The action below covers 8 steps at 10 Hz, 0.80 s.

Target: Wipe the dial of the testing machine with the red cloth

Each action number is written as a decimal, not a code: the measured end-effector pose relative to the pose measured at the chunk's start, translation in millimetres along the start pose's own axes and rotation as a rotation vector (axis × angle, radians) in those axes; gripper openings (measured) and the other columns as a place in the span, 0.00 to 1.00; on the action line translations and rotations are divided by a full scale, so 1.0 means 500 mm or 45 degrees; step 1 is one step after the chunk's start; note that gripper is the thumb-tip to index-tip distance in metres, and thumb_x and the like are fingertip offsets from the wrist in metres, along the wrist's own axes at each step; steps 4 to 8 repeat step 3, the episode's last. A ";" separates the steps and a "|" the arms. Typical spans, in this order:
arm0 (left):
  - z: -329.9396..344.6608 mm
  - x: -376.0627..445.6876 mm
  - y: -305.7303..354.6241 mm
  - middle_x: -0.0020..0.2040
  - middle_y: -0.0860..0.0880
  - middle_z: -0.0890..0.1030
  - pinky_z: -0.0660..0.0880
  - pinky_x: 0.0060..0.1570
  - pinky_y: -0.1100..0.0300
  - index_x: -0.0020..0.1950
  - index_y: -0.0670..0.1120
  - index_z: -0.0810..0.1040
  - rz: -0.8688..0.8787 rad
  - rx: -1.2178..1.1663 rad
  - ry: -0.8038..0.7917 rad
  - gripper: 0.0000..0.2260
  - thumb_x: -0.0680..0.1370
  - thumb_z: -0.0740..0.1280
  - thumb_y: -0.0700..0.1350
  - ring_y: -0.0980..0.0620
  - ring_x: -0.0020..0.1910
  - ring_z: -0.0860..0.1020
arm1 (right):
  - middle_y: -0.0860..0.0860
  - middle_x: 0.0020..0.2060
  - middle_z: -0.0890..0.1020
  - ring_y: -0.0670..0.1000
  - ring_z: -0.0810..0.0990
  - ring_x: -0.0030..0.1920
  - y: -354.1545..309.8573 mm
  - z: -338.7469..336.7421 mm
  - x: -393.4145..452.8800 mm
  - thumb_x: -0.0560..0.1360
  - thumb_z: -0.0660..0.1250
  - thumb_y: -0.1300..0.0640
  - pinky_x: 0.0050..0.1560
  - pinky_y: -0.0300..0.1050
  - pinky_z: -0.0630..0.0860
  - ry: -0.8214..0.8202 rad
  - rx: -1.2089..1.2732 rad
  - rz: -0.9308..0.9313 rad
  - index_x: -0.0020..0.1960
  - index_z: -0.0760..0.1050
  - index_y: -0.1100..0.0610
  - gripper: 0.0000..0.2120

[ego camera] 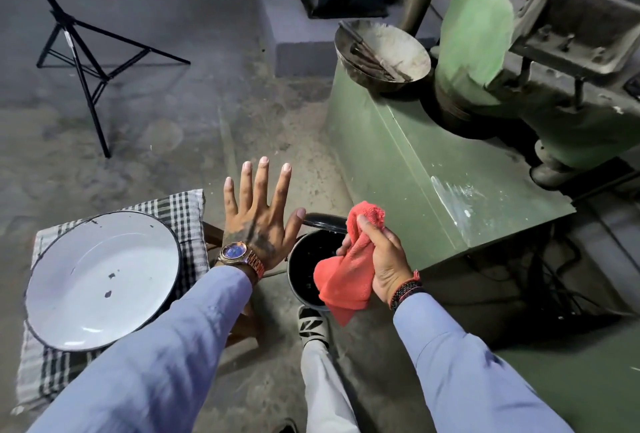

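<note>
My right hand (384, 259) grips the red cloth (346, 273), which hangs bunched from the fist over a black bucket (306, 259). My left hand (258, 221) is held flat in the air, fingers spread, palm down, holding nothing; it wears a wristwatch. The green testing machine (415, 169) stands to the right, with its boxy base and a rounded column above. No dial is visible in this view.
A white enamel basin (104, 280) rests on a checked cloth (180, 211) over a stool at the left. A metal bowl with tools (382, 55) sits on the machine. A black tripod (79, 51) stands far left on the concrete floor. My shoe (311, 325) is below.
</note>
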<state>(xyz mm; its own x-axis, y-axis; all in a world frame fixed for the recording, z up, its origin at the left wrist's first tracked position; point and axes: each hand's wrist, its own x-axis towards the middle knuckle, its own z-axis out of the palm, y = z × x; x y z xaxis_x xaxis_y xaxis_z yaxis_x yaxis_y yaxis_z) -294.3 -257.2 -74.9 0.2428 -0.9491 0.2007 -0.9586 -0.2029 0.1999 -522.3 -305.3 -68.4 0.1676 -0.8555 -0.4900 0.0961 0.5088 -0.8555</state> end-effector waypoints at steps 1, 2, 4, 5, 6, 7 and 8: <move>0.007 0.005 -0.008 0.89 0.39 0.55 0.52 0.83 0.27 0.90 0.52 0.54 0.000 0.007 0.002 0.36 0.84 0.52 0.65 0.33 0.88 0.53 | 0.63 0.36 0.85 0.59 0.85 0.35 0.006 0.006 0.037 0.68 0.75 0.50 0.45 0.50 0.82 -0.062 -0.147 -0.019 0.44 0.85 0.58 0.12; 0.007 0.011 -0.008 0.89 0.39 0.55 0.51 0.83 0.28 0.90 0.52 0.53 0.005 0.002 0.007 0.36 0.85 0.53 0.65 0.33 0.88 0.53 | 0.66 0.41 0.88 0.56 0.84 0.40 0.005 0.007 0.071 0.60 0.72 0.52 0.50 0.49 0.79 -0.109 -0.409 -0.064 0.45 0.86 0.58 0.16; -0.011 0.021 -0.002 0.89 0.39 0.55 0.50 0.84 0.28 0.90 0.51 0.54 0.039 -0.011 0.070 0.36 0.85 0.53 0.64 0.33 0.88 0.52 | 0.64 0.45 0.88 0.47 0.83 0.36 -0.011 0.000 0.083 0.60 0.73 0.49 0.45 0.41 0.79 -0.100 -0.641 -0.171 0.48 0.86 0.55 0.18; -0.011 0.021 -0.002 0.89 0.39 0.55 0.50 0.84 0.28 0.90 0.51 0.54 0.039 -0.011 0.070 0.36 0.85 0.53 0.64 0.33 0.88 0.52 | 0.64 0.45 0.88 0.47 0.83 0.36 -0.011 0.000 0.083 0.60 0.73 0.49 0.45 0.41 0.79 -0.100 -0.641 -0.171 0.48 0.86 0.55 0.18; -0.011 0.021 -0.002 0.89 0.39 0.55 0.50 0.84 0.28 0.90 0.51 0.54 0.039 -0.011 0.070 0.36 0.85 0.53 0.64 0.33 0.88 0.52 | 0.64 0.45 0.88 0.47 0.83 0.36 -0.011 0.000 0.083 0.60 0.73 0.49 0.45 0.41 0.79 -0.100 -0.641 -0.171 0.48 0.86 0.55 0.18; -0.011 0.021 -0.002 0.89 0.39 0.55 0.50 0.84 0.28 0.90 0.51 0.54 0.039 -0.011 0.070 0.36 0.85 0.53 0.64 0.33 0.88 0.52 | 0.64 0.45 0.88 0.47 0.83 0.36 -0.011 0.000 0.083 0.60 0.73 0.49 0.45 0.41 0.79 -0.100 -0.641 -0.171 0.48 0.86 0.55 0.18; -0.011 0.021 -0.002 0.89 0.39 0.55 0.50 0.84 0.28 0.90 0.51 0.54 0.039 -0.011 0.070 0.36 0.85 0.53 0.64 0.33 0.88 0.52 | 0.64 0.45 0.88 0.47 0.83 0.36 -0.011 0.000 0.083 0.60 0.73 0.49 0.45 0.41 0.79 -0.100 -0.641 -0.171 0.48 0.86 0.55 0.18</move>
